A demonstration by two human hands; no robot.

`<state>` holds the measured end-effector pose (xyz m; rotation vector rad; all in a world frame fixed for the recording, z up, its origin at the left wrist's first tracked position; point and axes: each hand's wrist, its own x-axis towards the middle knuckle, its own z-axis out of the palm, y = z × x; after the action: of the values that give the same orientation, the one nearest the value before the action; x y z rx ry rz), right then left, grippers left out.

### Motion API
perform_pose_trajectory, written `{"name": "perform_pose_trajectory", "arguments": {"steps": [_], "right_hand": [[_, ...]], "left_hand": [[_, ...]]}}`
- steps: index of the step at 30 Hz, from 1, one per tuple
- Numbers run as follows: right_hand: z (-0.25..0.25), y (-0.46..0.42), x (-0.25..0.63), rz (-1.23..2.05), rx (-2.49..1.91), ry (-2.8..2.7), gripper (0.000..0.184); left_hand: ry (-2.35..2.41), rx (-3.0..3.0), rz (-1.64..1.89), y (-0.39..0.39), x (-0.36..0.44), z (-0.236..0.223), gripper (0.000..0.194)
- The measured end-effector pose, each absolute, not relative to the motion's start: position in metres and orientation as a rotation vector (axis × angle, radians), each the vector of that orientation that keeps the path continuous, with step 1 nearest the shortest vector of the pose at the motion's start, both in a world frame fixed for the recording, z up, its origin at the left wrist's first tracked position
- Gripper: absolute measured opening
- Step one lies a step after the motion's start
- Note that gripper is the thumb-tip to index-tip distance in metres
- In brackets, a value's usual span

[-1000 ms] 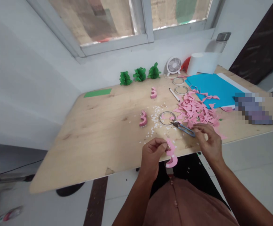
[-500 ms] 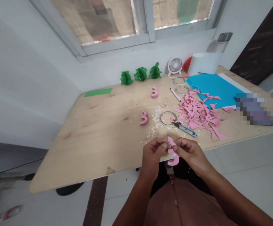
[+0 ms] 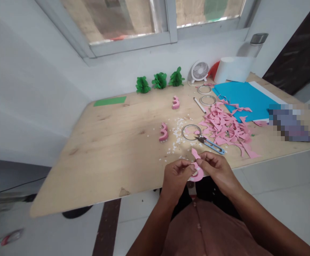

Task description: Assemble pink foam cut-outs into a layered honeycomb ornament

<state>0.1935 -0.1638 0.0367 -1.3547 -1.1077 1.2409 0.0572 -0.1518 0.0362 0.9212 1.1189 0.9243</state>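
Observation:
Over the table's front edge, a curved pink paper cutout [image 3: 199, 175] with small white pieces on its face is held between both hands. My left hand [image 3: 176, 176] pinches its left side with thumb and forefinger. The thumb and fingers of my right hand [image 3: 216, 171] close on its narrower upper part. Just beyond the hands lie blue-handled thread snips [image 3: 213, 145] and a thin tape ring [image 3: 183, 132]. Two stacks of pink curved cutouts rest farther off, a nearer stack [image 3: 163, 132] and a farther stack [image 3: 175, 102].
Pink paper scraps [image 3: 225, 122] heap on the right, with white bits [image 3: 176, 137] scattered beside them. Blue sheets [image 3: 253, 99], a pen [image 3: 199, 105], a small fan [image 3: 200, 71] and several green paper ornaments [image 3: 159, 81] sit toward the back. A green strip [image 3: 110, 101] lies far left.
My left fingers have shifted lower on the pink cutout, toward its curved end. The white pieces on its face now show more plainly. My view has tilted slightly.

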Motion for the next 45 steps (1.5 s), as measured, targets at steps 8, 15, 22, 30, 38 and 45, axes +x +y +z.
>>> {"name": "perform_pose_trajectory", "arguments": {"steps": [8,15,22,30,38,45], "right_hand": [[0.032,-0.164,0.195,1.231,-1.365,-1.134,0.023],[0.029,-0.167,0.195,1.179,-1.387,-1.146,0.017],[0.025,-0.169,0.196,1.128,-1.412,-1.188,0.016],[0.032,-0.176,0.198,0.754,-1.539,-1.347,0.012],[0.039,-0.182,0.191,0.781,-1.483,-1.558,0.012],[0.037,-0.179,0.189,0.86,-1.487,-1.53,0.013]], "left_hand": [[1.121,0.878,1.012,-0.151,0.058,0.035,0.009],[1.112,0.906,0.985,-0.152,0.06,0.035,0.01],[1.101,0.891,0.974,-0.152,0.06,0.036,0.01],[1.178,1.132,1.033,-0.154,0.058,0.024,0.012],[1.266,1.573,1.118,-0.159,0.055,0.025,0.011],[1.235,1.666,1.101,-0.157,0.052,0.027,0.012]]}}
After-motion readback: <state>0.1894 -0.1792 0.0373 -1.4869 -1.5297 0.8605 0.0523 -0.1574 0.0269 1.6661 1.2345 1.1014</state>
